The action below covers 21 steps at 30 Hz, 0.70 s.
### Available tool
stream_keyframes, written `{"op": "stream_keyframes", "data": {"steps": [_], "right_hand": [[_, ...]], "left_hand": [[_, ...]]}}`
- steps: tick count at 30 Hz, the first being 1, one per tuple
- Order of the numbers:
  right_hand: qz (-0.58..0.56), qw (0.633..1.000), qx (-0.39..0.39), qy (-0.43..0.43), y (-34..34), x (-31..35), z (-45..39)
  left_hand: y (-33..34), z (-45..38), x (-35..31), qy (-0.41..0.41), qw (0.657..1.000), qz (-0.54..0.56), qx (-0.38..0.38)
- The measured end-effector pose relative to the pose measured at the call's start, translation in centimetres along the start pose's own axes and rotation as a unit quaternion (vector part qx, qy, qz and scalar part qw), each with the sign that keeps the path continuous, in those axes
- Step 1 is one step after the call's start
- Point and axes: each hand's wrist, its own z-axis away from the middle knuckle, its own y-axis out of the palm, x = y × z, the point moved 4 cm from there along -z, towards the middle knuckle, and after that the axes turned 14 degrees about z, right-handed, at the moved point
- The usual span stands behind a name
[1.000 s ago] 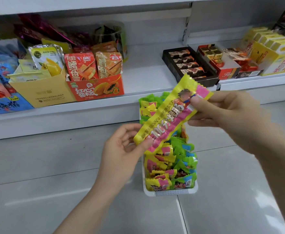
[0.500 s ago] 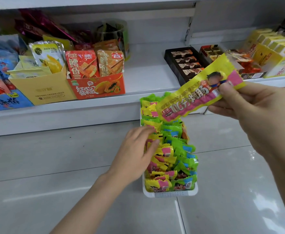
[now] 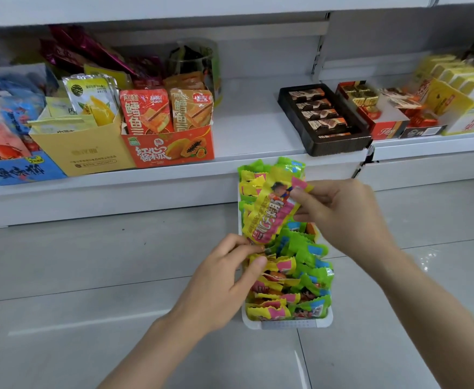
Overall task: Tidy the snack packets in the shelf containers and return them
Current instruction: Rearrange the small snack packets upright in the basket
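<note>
We see a white container sitting on the grey tiled floor, lower centre of the frame, its far end up against the base of the shelf. It is packed with snack packets: yellow-pink ones along the left side, green-blue ones along the right.

Right hand, centre right: thumb and fingers pinch the top end of a yellow-pink packet, which hangs tilted, upper end to the right, lower end down-left over the left side of the container. Its lower tip reaches the left hand's fingertips.

Left hand, lower centre: fingers curled, thumb and fingertips closing on packets in the yellow-pink row at the container's left edge. We can't tell if it also touches the held packet's lower tip; the two overlap there.

On the shelf, upper part of the frame:
- far left, blue and red bags, blurred
- a yellow carton with mango pouches
- just beside it, touching, an orange papaya box with upright orange packets
- behind them, dark red bags and a clear tub
- upper right, a dark tray of chocolates, then a red box, then yellow boxes at the frame edge

There is a bare stretch of shelf between the papaya box and the dark tray, directly above the container.
</note>
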Motion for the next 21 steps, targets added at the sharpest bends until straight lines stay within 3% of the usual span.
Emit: {"op": "stream_keyframes", "data": {"steps": [3,5,7,12,18,21], "right_hand": [[0.155,0.984,-0.006,-0.088,2.5,0.4,-0.2],[0.214,0.971,0.048,-0.099,4.2,0.5,0.0],[0.262,0.959,0.052,-0.099,4.7,0.5,-0.1],[0.214,0.971,0.033,-0.102,3.8,1.2,-1.1],[0.328,0.933,0.093,-0.115,5.4,0.9,-0.8],[0.332,0.930,0.114,-0.110,5.5,0.5,-1.0]], "left_hand": [[0.0,-0.3,-0.2,-0.005,1.000,0.003,-0.001],[0.0,-0.3,-0.2,-0.009,1.000,0.009,-0.002],[0.0,-0.2,-0.1,-0.013,1.000,0.012,-0.001],[-0.2,-0.3,0.2,-0.012,0.999,0.030,-0.006],[-0.1,-0.5,0.7,-0.016,0.996,0.080,-0.037],[0.0,-0.5,0.8,-0.020,0.996,0.078,-0.036]]}}
